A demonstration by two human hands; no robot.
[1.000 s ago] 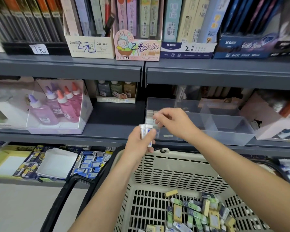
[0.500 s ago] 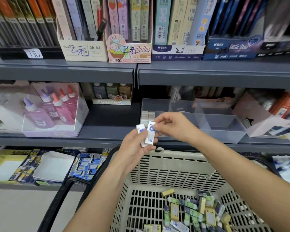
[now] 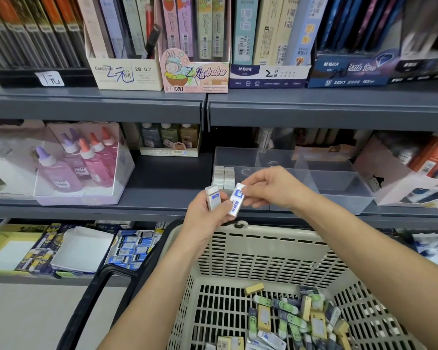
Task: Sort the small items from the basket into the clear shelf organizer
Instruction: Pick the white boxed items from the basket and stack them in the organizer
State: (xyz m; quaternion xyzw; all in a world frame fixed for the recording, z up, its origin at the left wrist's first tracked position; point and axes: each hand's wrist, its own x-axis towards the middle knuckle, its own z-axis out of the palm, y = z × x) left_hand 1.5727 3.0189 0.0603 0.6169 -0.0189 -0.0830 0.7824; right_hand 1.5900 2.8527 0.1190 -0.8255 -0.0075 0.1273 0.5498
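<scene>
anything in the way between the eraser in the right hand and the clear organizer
Nothing visible. The right hand pinches the eraser just in front of the clear organizer, whose top is open; only its own front wall must be cleared. White erasers are stacked at its left end.

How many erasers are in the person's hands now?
2: the left eraser in the left hand, the right eraser pinched by the right hand; more may be hidden.
</scene>
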